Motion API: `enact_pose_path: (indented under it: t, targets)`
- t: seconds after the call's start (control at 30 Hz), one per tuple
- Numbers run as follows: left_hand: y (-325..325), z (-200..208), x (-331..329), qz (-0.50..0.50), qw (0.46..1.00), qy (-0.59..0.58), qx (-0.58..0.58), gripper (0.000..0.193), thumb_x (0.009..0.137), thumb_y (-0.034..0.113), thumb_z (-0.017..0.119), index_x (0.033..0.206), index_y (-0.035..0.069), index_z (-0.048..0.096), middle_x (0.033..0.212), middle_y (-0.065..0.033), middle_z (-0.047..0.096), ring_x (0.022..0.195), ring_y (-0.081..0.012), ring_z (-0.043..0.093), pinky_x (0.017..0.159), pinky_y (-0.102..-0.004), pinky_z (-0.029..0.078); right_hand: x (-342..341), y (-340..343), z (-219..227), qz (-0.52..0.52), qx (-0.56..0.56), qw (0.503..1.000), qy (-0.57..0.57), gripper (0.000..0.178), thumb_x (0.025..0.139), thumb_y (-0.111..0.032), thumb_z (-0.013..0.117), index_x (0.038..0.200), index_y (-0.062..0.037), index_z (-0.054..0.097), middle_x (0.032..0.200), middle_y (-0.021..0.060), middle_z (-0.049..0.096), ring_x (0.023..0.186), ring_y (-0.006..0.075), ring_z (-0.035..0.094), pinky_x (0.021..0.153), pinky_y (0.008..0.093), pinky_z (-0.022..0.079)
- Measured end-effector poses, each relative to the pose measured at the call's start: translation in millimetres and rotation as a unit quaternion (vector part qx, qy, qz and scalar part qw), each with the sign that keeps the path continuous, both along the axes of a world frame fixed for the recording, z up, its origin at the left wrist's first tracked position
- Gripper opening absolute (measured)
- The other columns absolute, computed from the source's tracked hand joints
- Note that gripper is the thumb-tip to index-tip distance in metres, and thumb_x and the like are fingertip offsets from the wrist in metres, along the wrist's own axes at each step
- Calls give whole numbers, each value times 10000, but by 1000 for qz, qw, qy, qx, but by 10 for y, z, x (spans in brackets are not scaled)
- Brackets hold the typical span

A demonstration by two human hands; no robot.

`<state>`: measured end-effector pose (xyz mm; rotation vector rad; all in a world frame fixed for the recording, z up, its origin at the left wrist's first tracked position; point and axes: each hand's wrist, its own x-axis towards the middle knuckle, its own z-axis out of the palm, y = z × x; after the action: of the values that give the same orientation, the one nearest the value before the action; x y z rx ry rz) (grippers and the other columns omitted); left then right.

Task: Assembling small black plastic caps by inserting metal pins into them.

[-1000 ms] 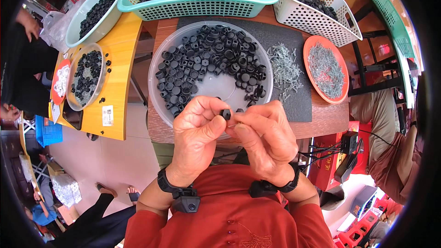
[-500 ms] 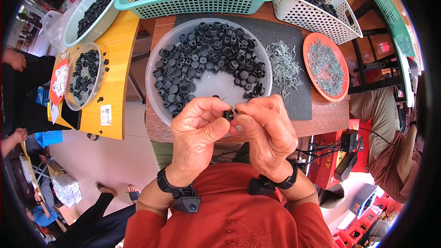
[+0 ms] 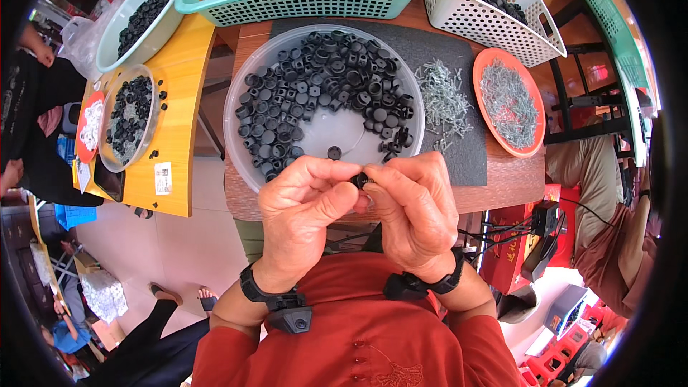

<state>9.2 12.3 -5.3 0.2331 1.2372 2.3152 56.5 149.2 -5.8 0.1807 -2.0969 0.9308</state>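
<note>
My left hand pinches a small round black plastic part between thumb and fingers, above the near rim of the clear round tub. My right hand meets it there, its thumb and forefinger closed on a tiny ribbed, spring-like piece against the part. The fingertips hide most of both. In the tub lie many black caps and rings, heaped along the left and far sides. One lone black cap sits near my left fingertips.
Small silvery metal pieces lie on a dark mat; more fill an orange plate. Behind stand a green basket and a white basket of black parts. On the left, a yellow table holds tubs; another person stands beside it.
My hands have drawn closer together, and less of the ribbed piece shows between them. The lone cap by my left fingertips is now more visible. At far left, the other person's hands have moved.
</note>
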Motion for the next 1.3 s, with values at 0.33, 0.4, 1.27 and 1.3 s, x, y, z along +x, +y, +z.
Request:
enact_pose_path:
  t: [0.33,0.4,1.27,1.3]
  targets:
    - [22,-8,-15,14,999,-10,-28,208,834,57,641,1015,-31,590,906,-97,637,763,-132,614,700,-246,512,-13,-3,18,15,25,1000,-8,378,622,49,698,991,15,629,781,94,568,653,225,509,555,313,412]
    - [-7,-8,-45,19,999,15,-33,213,834,58,640,1021,-28,590,908,-95,638,758,-133,613,698,-245,506,-23,29,29,12,25,1000,-8,378,626,66,684,996,17,625,793,101,571,660,232,514,560,319,418]
    - [-107,-34,-217,72,991,75,-81,214,830,82,654,1003,-27,591,881,-78,649,724,-99,587,661,-214,487,-370,62,141,131,100,970,-177,173,626,24,571,791,-8,532,693,119,496,657,303,485,592,378,408]
    - [-97,-39,-207,73,992,72,-73,221,830,88,657,1007,-25,589,881,-73,649,722,-95,585,658,-210,484,-352,70,166,138,84,971,-175,213,645,48,586,851,12,546,717,118,524,662,309,497,594,388,417]
